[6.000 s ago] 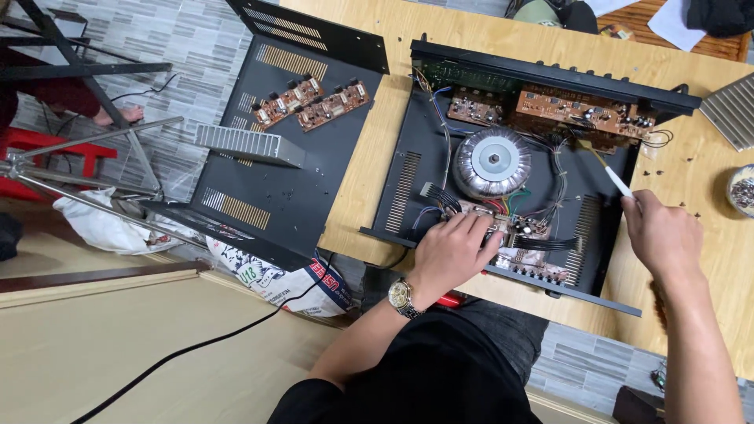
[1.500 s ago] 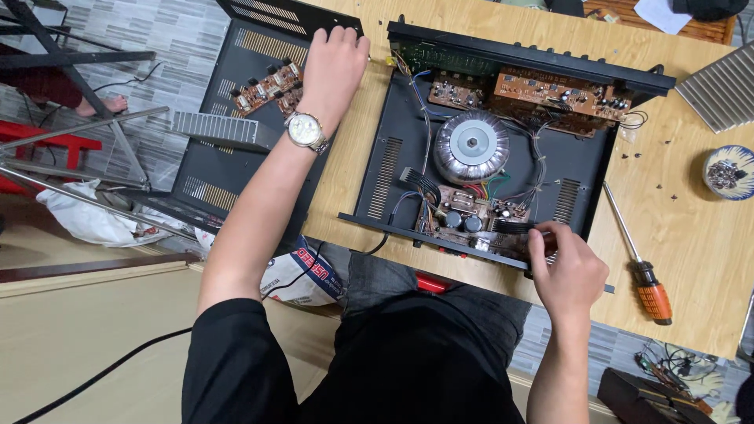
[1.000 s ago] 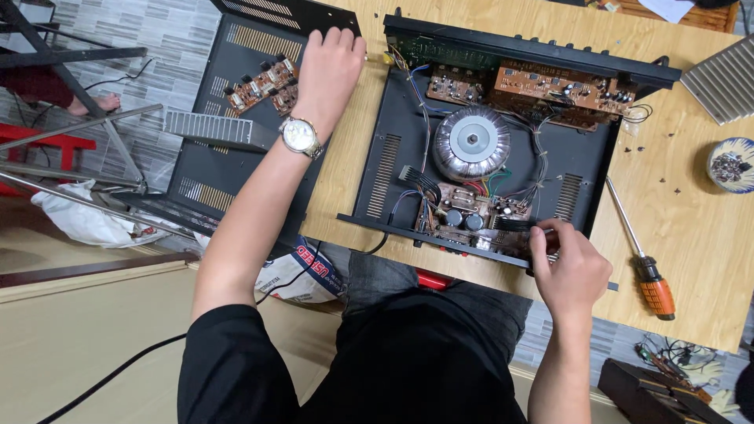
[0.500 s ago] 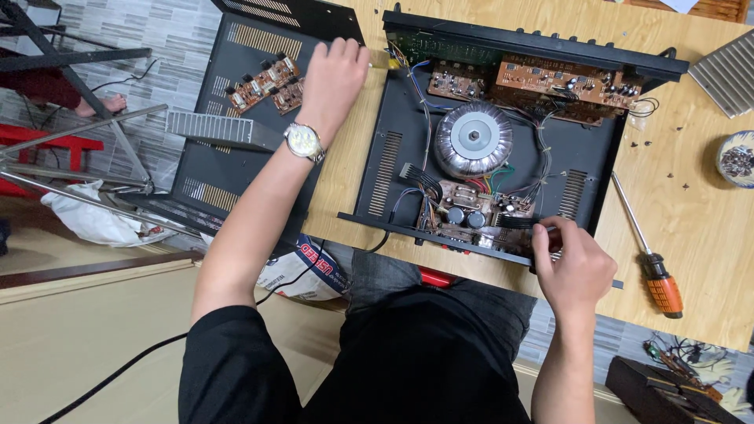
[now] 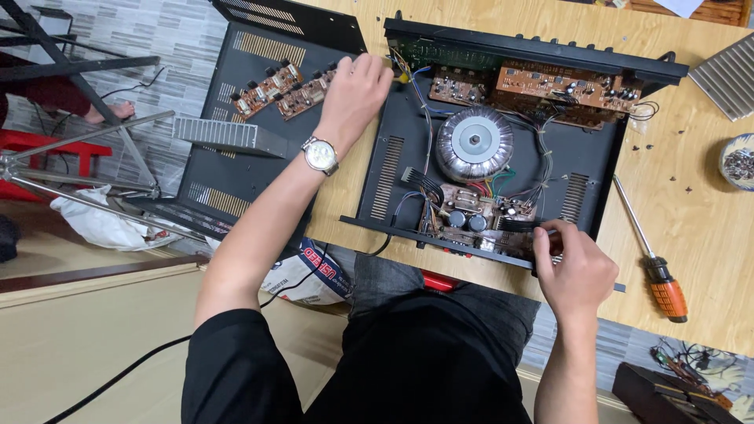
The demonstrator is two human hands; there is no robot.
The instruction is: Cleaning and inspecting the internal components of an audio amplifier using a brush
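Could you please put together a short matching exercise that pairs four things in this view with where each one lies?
Things:
1. screwdriver
2. toroidal transformer
3. left hand
4. right hand

Places:
A. middle of the open amplifier chassis
B. at the chassis's near edge, fingers on the circuit board there
C. on the wooden table, right of the chassis
D. at the chassis's far left corner, beside two small circuit boards

Pairs: 1-C, 2-A, 3-D, 4-B
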